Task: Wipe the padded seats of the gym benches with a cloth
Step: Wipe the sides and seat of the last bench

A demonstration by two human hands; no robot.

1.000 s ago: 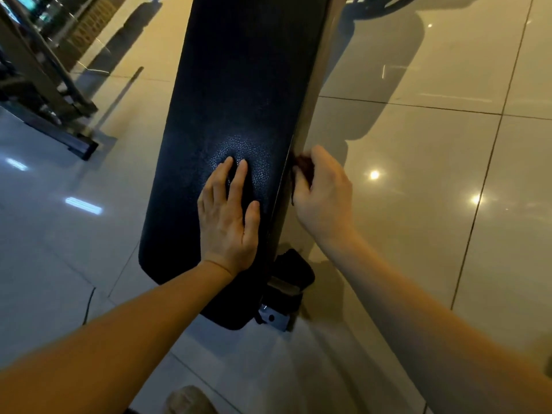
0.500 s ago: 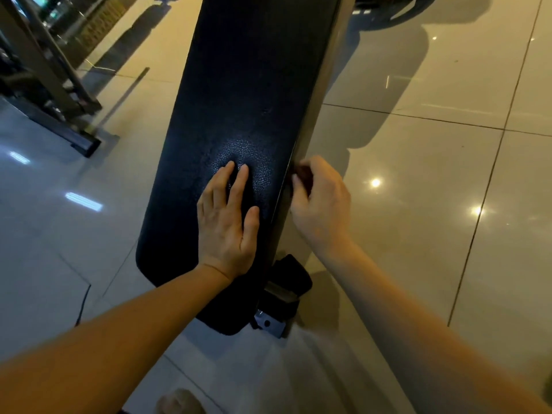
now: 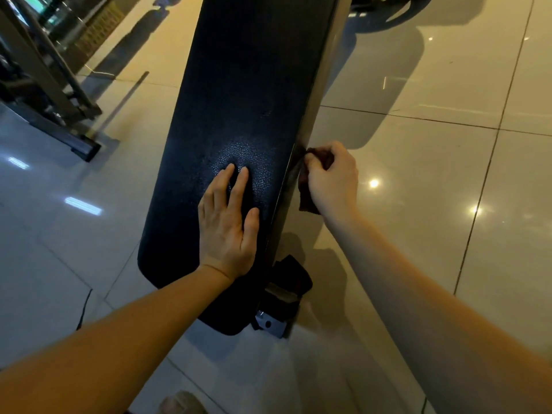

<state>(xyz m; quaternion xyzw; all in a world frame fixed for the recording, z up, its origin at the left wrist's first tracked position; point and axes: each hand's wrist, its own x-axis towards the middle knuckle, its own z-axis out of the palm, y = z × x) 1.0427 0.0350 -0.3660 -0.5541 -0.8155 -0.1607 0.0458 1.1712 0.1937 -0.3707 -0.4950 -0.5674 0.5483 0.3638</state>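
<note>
A small dark reddish cloth (image 3: 305, 196) is bunched against the right side edge (image 3: 316, 85) of the long black padded seat (image 3: 239, 85), about halfway along the stretch of seat in view. The right hand (image 3: 331, 180) grips it with fingers curled round the wad and the thumb on the seat side, so only scraps of fabric show above and below the thumb. The left hand (image 3: 227, 222) lies flat on top of the seat just across from it, fingers straight and slightly spread, holding nothing. The narrow side edge alone separates the two hands.

The seat runs away from the person, its rounded near end below the left wrist and its far end out of view at the top. Under the near end a black padded block (image 3: 291, 276) and a grey metal bracket (image 3: 270, 322) stick out on the right, below the right forearm and well clear of the cloth.

Glossy pale floor tiles (image 3: 418, 174) lie open along the whole right side of the seat, with only shadows and light spots on them. On the left there is open floor near the seat, then a dark metal equipment frame (image 3: 44, 85) well apart at the upper left. A dark shape (image 3: 388, 13) stands at the top right beyond the seat; what it is cannot be made out. A foot (image 3: 182, 403) shows at the bottom edge.
</note>
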